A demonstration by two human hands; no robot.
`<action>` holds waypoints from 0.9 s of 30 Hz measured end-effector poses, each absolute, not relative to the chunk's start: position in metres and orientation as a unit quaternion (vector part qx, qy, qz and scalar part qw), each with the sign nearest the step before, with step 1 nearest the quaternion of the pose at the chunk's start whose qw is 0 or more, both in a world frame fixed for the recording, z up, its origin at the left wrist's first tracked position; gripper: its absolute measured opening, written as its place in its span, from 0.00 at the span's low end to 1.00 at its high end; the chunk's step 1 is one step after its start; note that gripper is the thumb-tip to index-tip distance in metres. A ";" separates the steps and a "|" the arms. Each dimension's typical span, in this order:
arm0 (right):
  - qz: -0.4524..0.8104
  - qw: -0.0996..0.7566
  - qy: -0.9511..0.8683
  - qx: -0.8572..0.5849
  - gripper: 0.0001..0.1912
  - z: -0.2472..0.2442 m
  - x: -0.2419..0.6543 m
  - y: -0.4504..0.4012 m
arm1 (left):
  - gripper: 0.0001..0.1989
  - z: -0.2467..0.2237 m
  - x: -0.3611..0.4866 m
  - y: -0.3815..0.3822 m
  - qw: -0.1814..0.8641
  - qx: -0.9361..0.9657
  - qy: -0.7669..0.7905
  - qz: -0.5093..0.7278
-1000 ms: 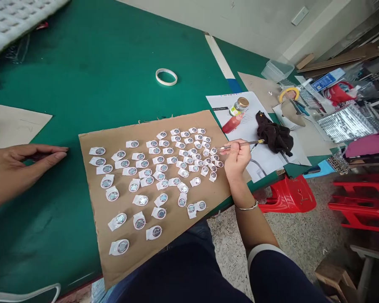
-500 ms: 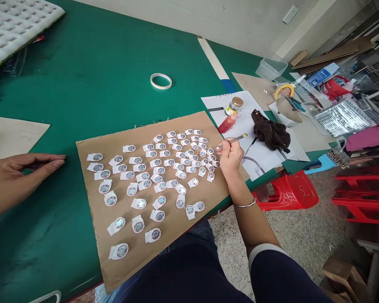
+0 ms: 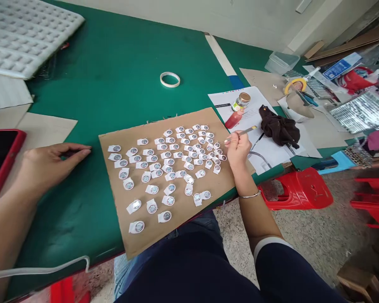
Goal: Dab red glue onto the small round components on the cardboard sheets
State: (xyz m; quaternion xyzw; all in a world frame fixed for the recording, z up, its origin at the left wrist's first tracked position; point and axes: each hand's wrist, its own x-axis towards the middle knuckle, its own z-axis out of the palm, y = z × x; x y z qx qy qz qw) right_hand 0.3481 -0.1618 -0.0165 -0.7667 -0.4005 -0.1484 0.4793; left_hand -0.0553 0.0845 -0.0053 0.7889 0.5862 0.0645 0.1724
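Note:
On the table, a brown cardboard sheet (image 3: 205,206) carries many small round silvery discs, each on a white paper tab, packed closest near its right side. My right hand (image 3: 238,149) rests by the sheet's right edge, closed around a thin grey stick with a yellow end (image 3: 249,130); its other end points toward the discs. To the left of the cardboard, my left hand (image 3: 58,164) lies on the green tabletop (image 3: 113,75). Its thumb and fingertips come together, with nothing visible between them.
A tape roll (image 3: 169,80) lies behind the cardboard. On white paper at right are a red bottle (image 3: 234,119), a gold-lidded jar (image 3: 241,102) and a dark cloth (image 3: 279,127). A red-cased phone (image 3: 11,155) sits at left. Red stools (image 3: 298,189) stand below the table's edge.
The view has shifted left, bringing the red-cased phone into sight. Both hands keep much the same pose, and the right still holds the stick beside the discs.

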 end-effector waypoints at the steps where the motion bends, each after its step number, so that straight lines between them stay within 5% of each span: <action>1: -0.171 0.476 -0.396 -0.766 0.13 -0.011 0.349 -0.165 | 0.21 -0.004 -0.055 0.083 0.168 0.796 0.576 0.078; 5: -0.247 0.306 -0.428 -0.813 0.16 0.013 0.366 -0.185 | 0.21 0.005 -0.051 0.077 0.290 0.765 0.551 0.165; 8: -0.219 0.128 -0.420 -0.871 0.14 0.017 0.389 -0.200 | 0.21 0.017 -0.046 0.071 0.447 0.665 0.551 0.233; 10: -0.182 0.086 -0.415 -0.887 0.14 0.011 0.405 -0.208 | 0.19 0.028 -0.045 0.063 0.492 0.636 0.539 0.253; 20: -0.166 0.190 -0.437 -0.863 0.17 -0.010 0.407 -0.259 | 0.10 0.039 -0.065 -0.019 0.711 0.394 0.522 0.257; 27: -0.111 0.240 -0.463 -0.846 0.17 -0.023 0.386 -0.278 | 0.13 0.042 -0.051 -0.053 0.740 0.364 0.521 0.221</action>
